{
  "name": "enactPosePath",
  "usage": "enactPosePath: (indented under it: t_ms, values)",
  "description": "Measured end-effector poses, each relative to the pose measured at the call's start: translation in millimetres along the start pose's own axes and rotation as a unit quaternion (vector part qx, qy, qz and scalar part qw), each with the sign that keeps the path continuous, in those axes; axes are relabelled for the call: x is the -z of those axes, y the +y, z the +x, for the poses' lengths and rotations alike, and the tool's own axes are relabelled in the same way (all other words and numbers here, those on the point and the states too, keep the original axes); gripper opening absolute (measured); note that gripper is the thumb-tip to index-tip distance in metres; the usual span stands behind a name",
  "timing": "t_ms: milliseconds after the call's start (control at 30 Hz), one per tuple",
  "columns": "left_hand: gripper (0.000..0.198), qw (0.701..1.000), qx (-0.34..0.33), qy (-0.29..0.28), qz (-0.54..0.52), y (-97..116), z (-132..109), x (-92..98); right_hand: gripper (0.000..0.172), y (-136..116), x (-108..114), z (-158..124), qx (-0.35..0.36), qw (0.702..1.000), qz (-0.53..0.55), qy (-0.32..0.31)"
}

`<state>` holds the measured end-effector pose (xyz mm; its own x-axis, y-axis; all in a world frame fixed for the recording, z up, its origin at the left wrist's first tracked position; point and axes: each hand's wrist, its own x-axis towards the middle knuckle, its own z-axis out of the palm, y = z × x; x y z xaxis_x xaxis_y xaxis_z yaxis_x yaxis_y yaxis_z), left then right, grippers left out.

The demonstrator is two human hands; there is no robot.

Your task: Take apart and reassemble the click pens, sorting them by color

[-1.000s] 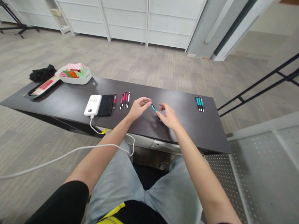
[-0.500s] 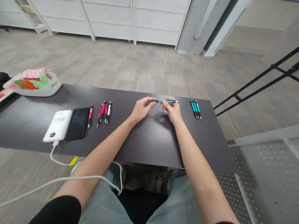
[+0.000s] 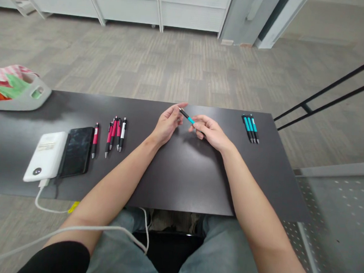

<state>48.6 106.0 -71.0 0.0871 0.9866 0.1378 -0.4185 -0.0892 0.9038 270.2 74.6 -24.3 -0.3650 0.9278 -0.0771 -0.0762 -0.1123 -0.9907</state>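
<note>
A teal and black pen [image 3: 189, 119] is held above the dark table [image 3: 179, 182], slanting from upper left to lower right. My left hand [image 3: 167, 126] pinches its black end near the tip. The teal part lies between the thumb and fingers of my right hand [image 3: 209, 131]. Three teal pens [image 3: 251, 127] lie side by side at the right of the table. To the left, several red pens [image 3: 113, 134] lie close together, beside a white pen [image 3: 122, 133]. Another red pen [image 3: 95, 139] lies apart, along the black phone's right edge.
A black phone [image 3: 76, 150] and a white power bank [image 3: 46, 154] lie on the left. The power bank's white cable [image 3: 91, 227] passes over my left forearm. At the far left stands a white basket [image 3: 31, 97] with colourful cloth. Black metal bars [image 3: 328, 92] rise at the right.
The pen has turned from nearly level to a slant, its black end higher. My right hand has dropped slightly and turned. The view has tilted down, so the table appears nearer.
</note>
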Motion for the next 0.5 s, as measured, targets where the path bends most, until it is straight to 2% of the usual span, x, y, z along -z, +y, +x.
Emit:
enactPosePath:
  t_ms: [133,267,367,500]
  values:
    - [0.03,1.0,-0.008,0.004,-0.017,5.0,-4.0,-8.3,0.042,-1.6,-15.1,-3.4,-0.017,0.999,0.024,-0.012]
    - [0.037,0.999,-0.017,0.018,-0.023,4.0,-8.2,-16.9,0.063,3.9,-21.8,-2.9,-0.015,0.999,-0.008,-0.037]
    - [0.044,0.998,-0.04,0.052,-0.025,-0.6,-12.2,-21.5,0.07,12.1,-23.0,1.9,0.015,0.998,-0.052,-0.016]
    - [0.049,0.992,-0.073,0.097,-0.018,-5.2,-18.3,-24.4,0.07,19.9,-24.3,7.8,0.09,0.985,-0.142,0.029]
